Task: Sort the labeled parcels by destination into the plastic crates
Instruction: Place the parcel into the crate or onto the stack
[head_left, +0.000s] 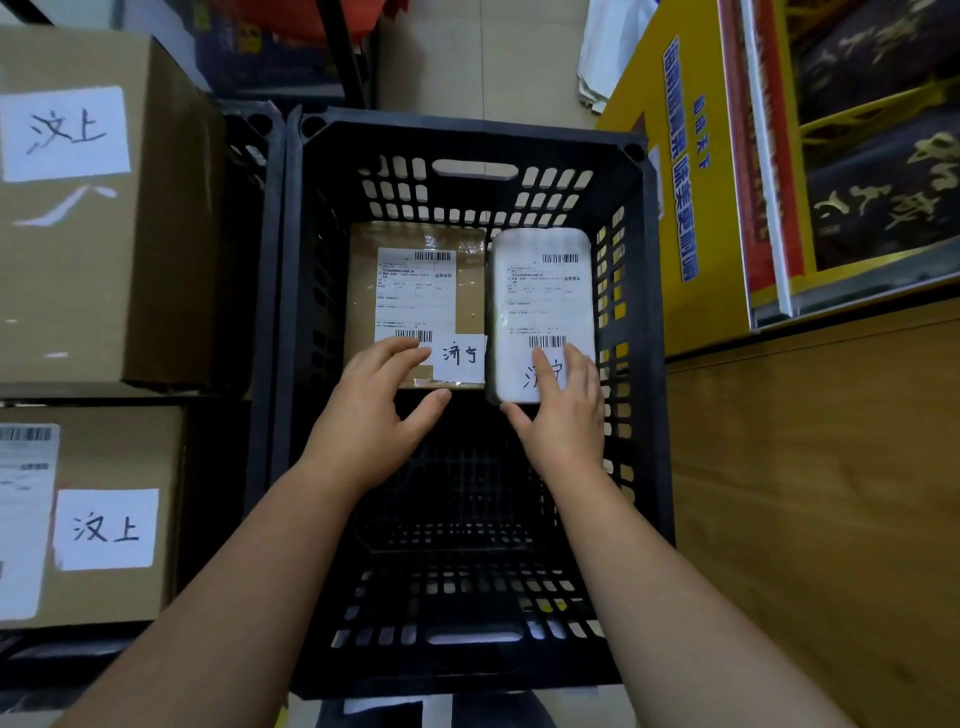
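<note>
A black slotted plastic crate (467, 135) fills the middle of the view. On its floor at the far end lie two parcels side by side: a brown cardboard parcel (363, 291) on the left and a white wrapped parcel (540, 301) on the right, each with a shipping label and a handwritten white tag. My left hand (374, 415) rests with spread fingers on the near edge of the brown parcel. My right hand (563, 415) lies on the near end of the white parcel, thumb under its edge, covering part of its tag.
A second black crate (249, 156) on the left holds two large cardboard boxes (104, 260) (104, 519) with handwritten tags. A yellow printed carton (675, 208) and a wooden counter (810, 493) stand to the right. The near half of the middle crate's floor (457, 519) is bare.
</note>
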